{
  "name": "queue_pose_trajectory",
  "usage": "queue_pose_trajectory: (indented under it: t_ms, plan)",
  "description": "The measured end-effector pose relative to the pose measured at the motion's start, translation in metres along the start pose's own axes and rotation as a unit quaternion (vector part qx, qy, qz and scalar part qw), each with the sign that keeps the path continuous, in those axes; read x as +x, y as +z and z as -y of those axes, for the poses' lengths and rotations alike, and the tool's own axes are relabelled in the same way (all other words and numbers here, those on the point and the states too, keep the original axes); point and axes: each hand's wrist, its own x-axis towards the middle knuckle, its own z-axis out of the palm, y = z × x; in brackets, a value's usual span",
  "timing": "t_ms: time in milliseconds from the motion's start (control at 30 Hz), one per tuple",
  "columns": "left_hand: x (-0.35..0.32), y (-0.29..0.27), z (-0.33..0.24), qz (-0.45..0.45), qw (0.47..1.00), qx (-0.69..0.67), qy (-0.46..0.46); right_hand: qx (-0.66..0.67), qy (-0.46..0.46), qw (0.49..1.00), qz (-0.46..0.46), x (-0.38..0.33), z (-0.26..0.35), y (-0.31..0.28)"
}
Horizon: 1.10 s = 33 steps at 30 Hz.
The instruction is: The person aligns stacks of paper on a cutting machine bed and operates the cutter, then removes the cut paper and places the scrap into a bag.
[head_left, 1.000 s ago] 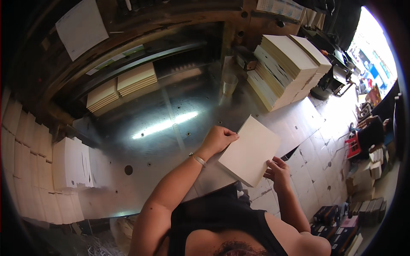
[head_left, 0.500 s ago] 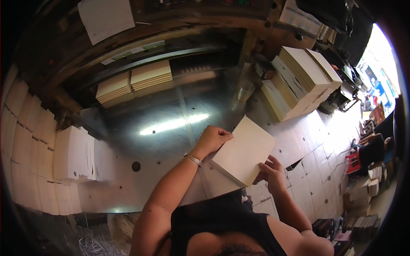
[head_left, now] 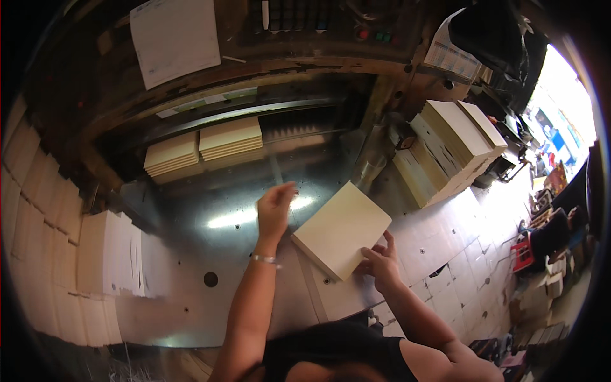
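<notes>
A thick cream block of paper (head_left: 344, 230), like an unbound book, lies tilted cornerwise above the metal table in front of me. My right hand (head_left: 380, 261) grips its near right edge, thumb on top and fingers partly hidden below. To the left of the block and apart from it, my left hand (head_left: 275, 207) is raised over the table with its fingers curled together. Nothing shows in it, though its inner side is partly turned away. A light band circles the left wrist.
The shiny metal table (head_left: 210, 254) has small holes. Low cream stacks (head_left: 230, 139) sit in the machine's opening at the back. Tall paper stacks (head_left: 458, 143) stand at back right, beside a clear cup (head_left: 370, 169). White stacks (head_left: 105, 254) and more paper piles (head_left: 38, 216) line the left.
My left hand has let go of the block's left corner and moved left and up from it. The block, held by my right hand, has shifted left.
</notes>
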Motion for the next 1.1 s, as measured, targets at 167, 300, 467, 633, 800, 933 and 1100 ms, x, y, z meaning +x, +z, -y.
queue_pose_trajectory:
  t_ms: [167, 300, 467, 633, 800, 933, 1100]
  plan:
    - [0.01, -0.04, 0.016, -0.186, 0.977, -0.076, 0.074, 0.012, 0.009, 0.999, -0.046, 0.028, 0.011, 0.06]
    - [0.016, -0.053, 0.01, -0.203, 0.974, -0.079, 0.058, 0.03, -0.005, 0.997, -0.065, 0.078, 0.013, 0.104]
    - [0.017, -0.054, 0.013, -0.182, 0.981, -0.063, 0.034, 0.037, -0.052, 0.992, -0.108, 0.14, 0.016, 0.156]
    - [0.022, -0.057, 0.015, -0.187, 0.981, -0.039, 0.036, 0.044, -0.052, 0.989, -0.13, 0.198, 0.025, 0.2]
    - [0.029, -0.067, 0.006, -0.215, 0.975, -0.039, 0.039, 0.057, -0.078, 0.984, -0.152, 0.229, 0.046, 0.251]
    - [0.035, -0.071, 0.007, -0.225, 0.973, -0.037, 0.034, 0.052, -0.081, 0.984, -0.15, 0.253, 0.051, 0.276]
    - [0.035, -0.077, 0.006, -0.24, 0.97, -0.033, 0.015, 0.057, -0.084, 0.979, -0.177, 0.279, 0.05, 0.304]
